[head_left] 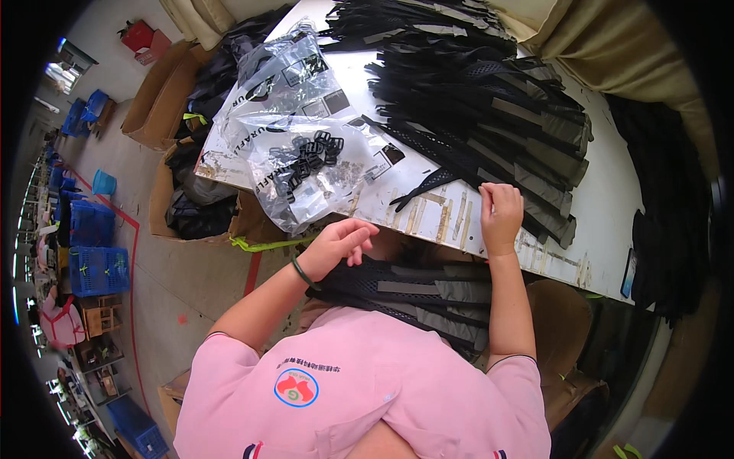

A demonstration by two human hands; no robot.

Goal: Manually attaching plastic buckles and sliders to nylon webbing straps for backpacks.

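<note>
My left hand [345, 243] is in the air just off the table's near edge, below the clear plastic bag [306, 122]. Its fingers are curled in and the thumb is bent over them; anything inside is hidden. Black plastic buckles [315, 157] lie in a heap in or on the bag. Over the table edge, my right hand [501, 213] has its fingers pressed together, and I cannot make out what they pinch. Its fingertips touch or almost touch the black mesh straps [436, 182]. Beyond it, many black and grey straps [497, 115] lie fanned out in layers.
More black and grey strap pieces [413, 294] lie across my lap. Cardboard boxes [162, 96] with dark goods stand left of the white table [604, 245]. A yellow-green strip [267, 246] hangs by the bag. Blue crates [98, 268] line the floor farther left.
</note>
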